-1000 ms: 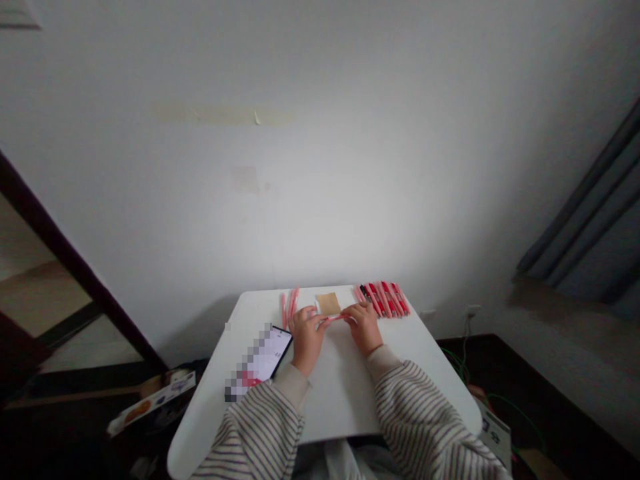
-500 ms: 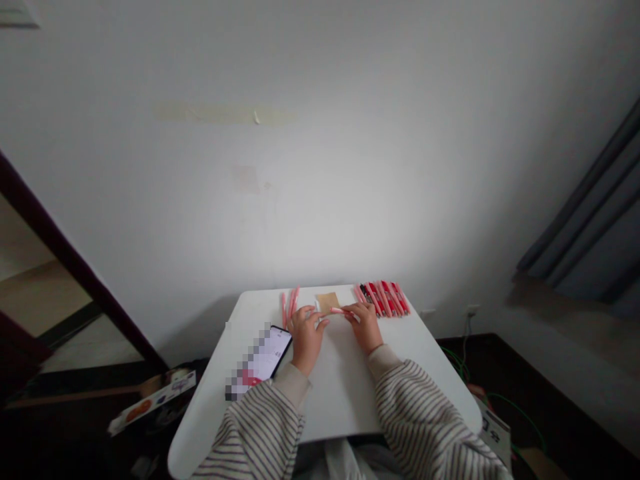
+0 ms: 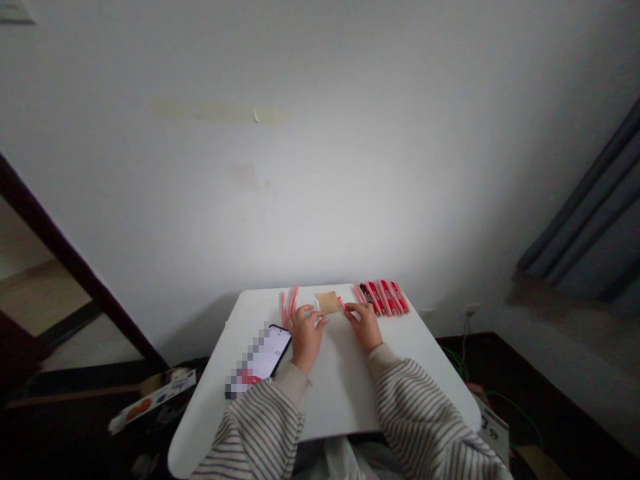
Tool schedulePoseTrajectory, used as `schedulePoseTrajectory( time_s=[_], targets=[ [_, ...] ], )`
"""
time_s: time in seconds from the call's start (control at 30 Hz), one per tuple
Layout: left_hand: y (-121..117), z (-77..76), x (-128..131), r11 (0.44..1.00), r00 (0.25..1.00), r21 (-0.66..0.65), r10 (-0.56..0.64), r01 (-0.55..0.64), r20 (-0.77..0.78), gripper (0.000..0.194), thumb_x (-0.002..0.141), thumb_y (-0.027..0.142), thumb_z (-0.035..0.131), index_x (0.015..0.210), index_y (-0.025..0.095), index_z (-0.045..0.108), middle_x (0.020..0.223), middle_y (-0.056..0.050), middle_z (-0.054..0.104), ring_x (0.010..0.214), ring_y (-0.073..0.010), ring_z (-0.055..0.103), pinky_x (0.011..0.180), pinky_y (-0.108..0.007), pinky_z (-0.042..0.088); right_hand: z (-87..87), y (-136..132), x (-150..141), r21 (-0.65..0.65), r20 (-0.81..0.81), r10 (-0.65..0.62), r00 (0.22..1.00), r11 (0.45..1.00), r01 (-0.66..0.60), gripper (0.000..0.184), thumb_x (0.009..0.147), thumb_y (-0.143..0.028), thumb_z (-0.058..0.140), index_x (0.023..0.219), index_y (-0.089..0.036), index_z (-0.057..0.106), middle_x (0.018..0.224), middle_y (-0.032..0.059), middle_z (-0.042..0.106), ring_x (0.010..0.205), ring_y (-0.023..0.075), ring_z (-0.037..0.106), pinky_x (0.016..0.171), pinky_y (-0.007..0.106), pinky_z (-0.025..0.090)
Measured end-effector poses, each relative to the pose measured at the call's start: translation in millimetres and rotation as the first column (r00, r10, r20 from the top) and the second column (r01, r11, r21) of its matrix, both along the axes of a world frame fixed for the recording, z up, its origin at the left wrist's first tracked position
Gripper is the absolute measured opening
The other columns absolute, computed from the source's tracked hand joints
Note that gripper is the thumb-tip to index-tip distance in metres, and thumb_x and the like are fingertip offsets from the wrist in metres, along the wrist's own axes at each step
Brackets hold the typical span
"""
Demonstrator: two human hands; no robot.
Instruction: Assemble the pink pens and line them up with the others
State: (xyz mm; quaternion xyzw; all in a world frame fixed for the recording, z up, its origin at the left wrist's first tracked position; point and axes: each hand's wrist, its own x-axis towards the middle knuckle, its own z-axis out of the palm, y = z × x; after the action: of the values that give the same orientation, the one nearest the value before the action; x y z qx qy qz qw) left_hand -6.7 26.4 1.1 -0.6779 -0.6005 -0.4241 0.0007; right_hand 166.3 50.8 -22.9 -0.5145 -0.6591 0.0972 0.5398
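Note:
My right hand (image 3: 366,328) pinches a pink pen (image 3: 341,303) between thumb and fingers; only its end shows beyond the fingertips, tilted up and to the left. My left hand (image 3: 306,339) is at the table's middle with its fingers apart and the thumb stretched toward the right. Near its fingertips is a small whitish thing (image 3: 317,305), too small to make out. Beyond both hands lies a tan square of paper or card (image 3: 329,302). Several pink and red pens (image 3: 383,298) lie side by side to the right. A few pink pens (image 3: 290,305) lie left.
A phone (image 3: 263,357) with its screen lit lies on the white table (image 3: 345,400), left of my left forearm. The wall (image 3: 320,167) rises behind the table. Green cables (image 3: 457,363) and a box (image 3: 493,430) are on the floor at the right.
The pink pen in my right hand has swung from nearly level, pointing left, to a steeper upward tilt. My left hand has hardly moved.

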Motion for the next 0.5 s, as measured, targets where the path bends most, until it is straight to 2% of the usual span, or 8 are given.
schedulePoseTrajectory(
  time_s=[0.27,0.5],
  targets=[
    [-1.0,-0.2,0.0,0.999,1.0,-0.028,0.015,-0.016,-0.016,0.014,0.077,0.031,0.064,0.087,0.025,0.072,0.108,-0.007,0.059,0.109,-0.0243,0.048,0.099,-0.046,0.032,4.6,-1.5,3.5,0.026,0.19,-0.026,0.981,0.999,0.021,0.021,0.089,-0.029,0.052,0.096,-0.024,0.071,0.086,0.0052,0.069,0.09,0.0204,0.053,0.083,0.034,0.039],
    [-6.8,7.1,0.4,0.997,0.996,-0.046,0.053,-0.056,-0.068,0.013,0.075,0.028,0.066,0.086,0.026,0.071,0.108,-0.005,0.06,0.11,-0.0249,0.048,0.103,-0.051,0.027,4.1,-3.6,2.7,0.054,0.334,-0.1,0.937,0.995,0.087,0.015,0.086,-0.023,0.059,0.091,-0.028,0.073,0.088,0.005,0.067,0.094,0.0231,0.045,0.083,0.036,0.035]
  ],
)
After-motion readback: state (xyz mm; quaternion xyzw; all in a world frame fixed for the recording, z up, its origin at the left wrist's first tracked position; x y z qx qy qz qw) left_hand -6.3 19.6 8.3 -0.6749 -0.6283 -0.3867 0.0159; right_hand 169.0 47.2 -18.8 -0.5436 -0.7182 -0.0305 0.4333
